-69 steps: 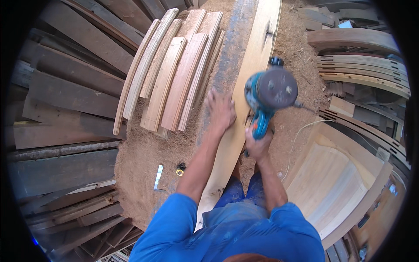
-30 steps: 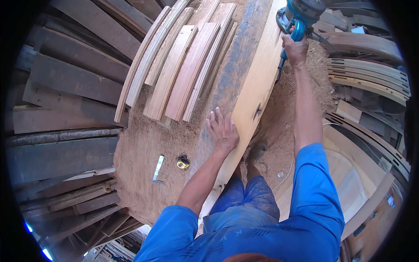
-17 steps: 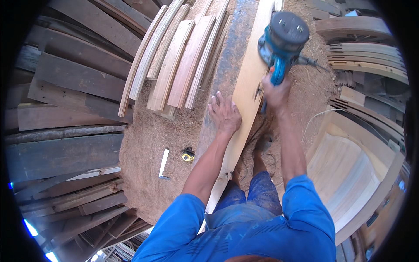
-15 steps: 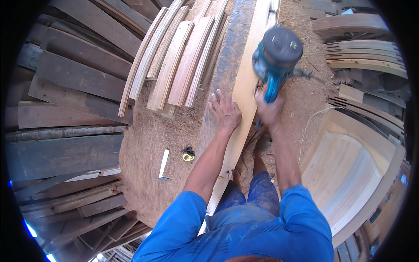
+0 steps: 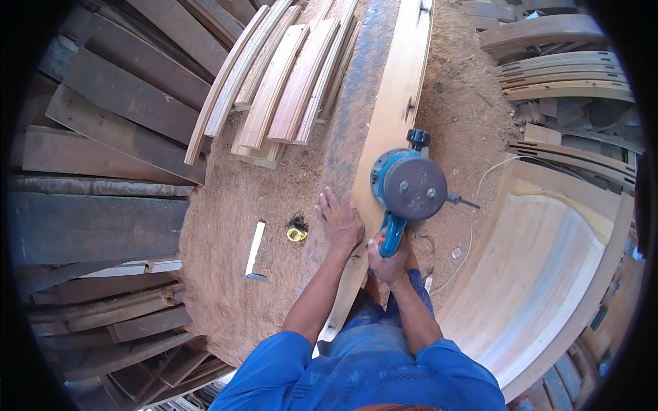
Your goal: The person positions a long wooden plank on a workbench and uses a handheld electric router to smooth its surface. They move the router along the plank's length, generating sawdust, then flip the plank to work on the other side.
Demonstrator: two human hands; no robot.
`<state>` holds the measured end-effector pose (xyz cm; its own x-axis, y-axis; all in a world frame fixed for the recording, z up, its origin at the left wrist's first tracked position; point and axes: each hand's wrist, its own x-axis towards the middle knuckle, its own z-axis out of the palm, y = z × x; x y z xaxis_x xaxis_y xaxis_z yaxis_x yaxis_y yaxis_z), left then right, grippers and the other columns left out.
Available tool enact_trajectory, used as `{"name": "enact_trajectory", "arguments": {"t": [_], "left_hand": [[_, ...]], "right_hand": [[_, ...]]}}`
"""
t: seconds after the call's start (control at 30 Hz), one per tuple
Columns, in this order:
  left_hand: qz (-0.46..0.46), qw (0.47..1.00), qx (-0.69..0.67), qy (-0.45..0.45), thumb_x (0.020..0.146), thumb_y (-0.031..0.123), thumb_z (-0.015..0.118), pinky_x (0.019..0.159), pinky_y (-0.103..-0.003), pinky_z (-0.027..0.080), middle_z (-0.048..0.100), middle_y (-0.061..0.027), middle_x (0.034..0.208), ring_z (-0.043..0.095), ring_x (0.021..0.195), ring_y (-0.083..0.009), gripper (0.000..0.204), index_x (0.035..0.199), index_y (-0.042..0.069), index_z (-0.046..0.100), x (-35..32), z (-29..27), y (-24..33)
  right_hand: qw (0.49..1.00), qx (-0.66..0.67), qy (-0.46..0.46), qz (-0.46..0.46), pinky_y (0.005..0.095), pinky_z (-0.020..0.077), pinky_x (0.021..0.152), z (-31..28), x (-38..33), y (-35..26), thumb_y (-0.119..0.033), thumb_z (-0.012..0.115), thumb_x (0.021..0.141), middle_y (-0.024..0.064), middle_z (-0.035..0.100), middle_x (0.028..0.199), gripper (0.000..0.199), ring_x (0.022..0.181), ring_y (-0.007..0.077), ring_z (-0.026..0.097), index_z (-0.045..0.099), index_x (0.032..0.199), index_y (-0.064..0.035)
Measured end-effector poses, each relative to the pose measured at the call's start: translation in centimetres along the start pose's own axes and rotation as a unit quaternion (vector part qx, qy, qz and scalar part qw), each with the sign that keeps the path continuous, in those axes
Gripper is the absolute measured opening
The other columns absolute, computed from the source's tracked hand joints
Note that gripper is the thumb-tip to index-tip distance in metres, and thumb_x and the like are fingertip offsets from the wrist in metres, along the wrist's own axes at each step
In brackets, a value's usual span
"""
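- A long pale curved wooden plank [image 5: 392, 103] runs lengthwise away from the person over the sawdust-covered ground [image 5: 226, 212].
- The round blue-and-grey power sander [image 5: 408, 186] sits on the plank's near stretch.
- The right hand [image 5: 388, 257] is clenched on the sander's blue handle, nearer the tool.
- The left hand [image 5: 340, 220], fingers spread, presses flat just left of the sander.
- A small yellow tape measure [image 5: 296, 233] lies left of the plank.

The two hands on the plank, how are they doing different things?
The left hand lies flat and open, fingers spread on the long pale plank; the right hand is curled shut around the handle of the blue power sander. The left hand sits beside the sander; the right hand sits behind it, nearer the person. Both come from blue sleeves.
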<state>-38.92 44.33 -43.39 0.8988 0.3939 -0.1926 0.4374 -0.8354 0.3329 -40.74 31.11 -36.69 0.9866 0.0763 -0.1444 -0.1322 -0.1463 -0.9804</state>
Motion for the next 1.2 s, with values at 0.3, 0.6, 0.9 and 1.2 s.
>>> {"name": "enact_trajectory", "arguments": {"t": [0.3,0.6,0.9,1.2], "left_hand": [[0.022,0.999,0.022,0.042,0.102,0.030,0.039,0.116,-0.061,0.020,0.035,-0.0282,0.153,0.030,0.141,-0.0488,0.040,0.135,0.011,0.054,0.2,0.6,-0.3],[0.007,0.999,-0.009,0.031,0.098,0.025,0.046,0.119,-0.059,0.014,0.034,-0.0282,0.154,0.027,0.144,-0.0474,0.041,0.134,0.008,0.056,0.2,0.6,0.2],[0.000,1.000,0.003,0.018,0.097,0.024,0.047,0.119,-0.060,0.014,0.032,-0.0288,0.155,0.026,0.144,-0.0482,0.043,0.135,0.008,0.055,-0.1,0.7,-0.2],[-0.006,1.000,-0.007,-0.015,0.098,0.023,0.045,0.119,-0.058,0.016,0.029,-0.0277,0.157,0.023,0.146,-0.0468,0.044,0.139,0.010,0.051,0.2,0.2,0.1]], "right_hand": [[0.997,0.014,0.073,-0.024,0.0297,0.0506,0.073,1.0,6.9,0.7,-0.002,0.071,0.080,0.0049,0.059,0.084,0.026,0.078,0.0133,0.061,0.056,0.102,-0.0016],[0.992,-0.024,0.104,-0.074,0.0307,0.0503,0.069,0.0,15.3,0.6,-0.004,0.071,0.080,0.0035,0.058,0.082,0.027,0.072,0.0140,0.060,0.056,0.102,-0.0006],[0.992,-0.021,0.106,-0.060,0.0332,0.0535,0.075,-2.2,30.3,0.6,-0.009,0.070,0.079,0.0075,0.066,0.087,0.035,0.078,0.0168,0.066,0.061,0.110,0.0022],[0.988,-0.029,0.117,-0.096,0.0348,0.0535,0.082,-3.7,35.6,0.1,-0.011,0.072,0.075,0.0115,0.069,0.098,0.044,0.086,0.0183,0.067,0.063,0.116,0.0007]]}}
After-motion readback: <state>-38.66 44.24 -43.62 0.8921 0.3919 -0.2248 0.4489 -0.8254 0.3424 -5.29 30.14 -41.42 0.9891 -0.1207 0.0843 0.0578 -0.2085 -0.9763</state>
